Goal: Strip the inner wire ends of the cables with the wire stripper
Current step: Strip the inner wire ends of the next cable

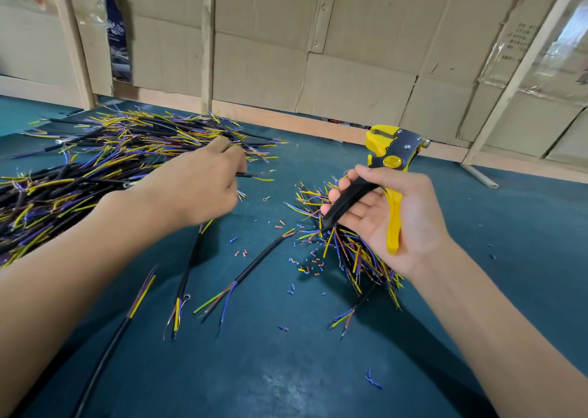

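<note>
Our right hand (386, 217) wraps its grip around the wire stripper (386, 166); our left hand (203, 182) pinches a cable (191, 258) over the desk (286, 370).

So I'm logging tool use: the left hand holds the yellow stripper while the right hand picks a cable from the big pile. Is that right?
The hands are swapped. In the head view the right hand holds the yellow stripper, and the left hand picks a cable from the big pile.
</note>
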Demonstrator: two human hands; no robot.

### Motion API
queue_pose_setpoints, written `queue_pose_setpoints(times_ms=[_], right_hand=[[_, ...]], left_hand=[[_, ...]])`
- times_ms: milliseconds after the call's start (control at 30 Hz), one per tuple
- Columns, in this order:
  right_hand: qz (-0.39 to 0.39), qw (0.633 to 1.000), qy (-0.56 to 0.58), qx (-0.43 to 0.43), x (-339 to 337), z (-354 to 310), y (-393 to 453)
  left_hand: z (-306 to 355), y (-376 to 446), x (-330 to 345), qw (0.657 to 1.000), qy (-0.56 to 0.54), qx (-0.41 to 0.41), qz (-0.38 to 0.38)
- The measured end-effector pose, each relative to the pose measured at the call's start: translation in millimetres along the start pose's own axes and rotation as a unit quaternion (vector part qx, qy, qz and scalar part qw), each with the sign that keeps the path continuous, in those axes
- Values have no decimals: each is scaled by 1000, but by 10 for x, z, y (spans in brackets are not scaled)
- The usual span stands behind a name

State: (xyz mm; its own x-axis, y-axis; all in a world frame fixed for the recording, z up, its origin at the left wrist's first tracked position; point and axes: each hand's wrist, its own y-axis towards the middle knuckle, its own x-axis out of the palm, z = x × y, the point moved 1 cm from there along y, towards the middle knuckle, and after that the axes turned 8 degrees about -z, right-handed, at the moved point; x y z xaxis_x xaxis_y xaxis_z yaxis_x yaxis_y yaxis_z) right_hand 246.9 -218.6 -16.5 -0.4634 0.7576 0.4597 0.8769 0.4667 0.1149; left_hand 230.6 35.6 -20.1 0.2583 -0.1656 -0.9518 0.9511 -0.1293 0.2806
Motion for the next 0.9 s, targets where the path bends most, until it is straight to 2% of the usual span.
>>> queue_pose_setpoints(times_ms=[100, 200, 267, 500, 567, 600, 633, 700, 733, 767, 800, 900], right_hand=[[8, 999, -35, -11, 19, 24, 15], [15, 996, -88, -28, 40, 49, 25], [20, 992, -113, -45, 57, 60, 22], [19, 987, -142, -67, 92, 74, 4], [14, 989, -132, -69, 98, 79, -1], [7, 989, -131, -67, 102, 82, -6], [1, 989, -132, -64, 107, 87, -7], [-13, 990, -132, -53, 124, 95, -15], [-22, 990, -132, -45, 137, 99, -20], [-34, 990, -134, -35, 152, 105, -28], [-50, 989, -138, -26, 169, 117, -38], [-90, 983, -159, -11, 218, 183, -68]], left_hand=[[135, -64, -50, 991, -39, 101, 74], [246, -95, -43, 973, -84, 201, 81], [306, -105, -21, 962, -114, 235, 74], [448, -145, 1, 942, -221, 240, 82], [528, -146, 26, 925, -309, 214, 62], [577, -138, 32, 887, -418, 190, 47], [633, -122, 27, 813, -558, 160, 32], [698, -78, 18, 617, -781, 94, 14], [695, -55, 7, 546, -835, 71, 20], [671, -38, -5, 497, -865, 58, 31], [639, -32, -23, 465, -883, 54, 43], [569, -18, -68, 385, -919, 38, 70]])
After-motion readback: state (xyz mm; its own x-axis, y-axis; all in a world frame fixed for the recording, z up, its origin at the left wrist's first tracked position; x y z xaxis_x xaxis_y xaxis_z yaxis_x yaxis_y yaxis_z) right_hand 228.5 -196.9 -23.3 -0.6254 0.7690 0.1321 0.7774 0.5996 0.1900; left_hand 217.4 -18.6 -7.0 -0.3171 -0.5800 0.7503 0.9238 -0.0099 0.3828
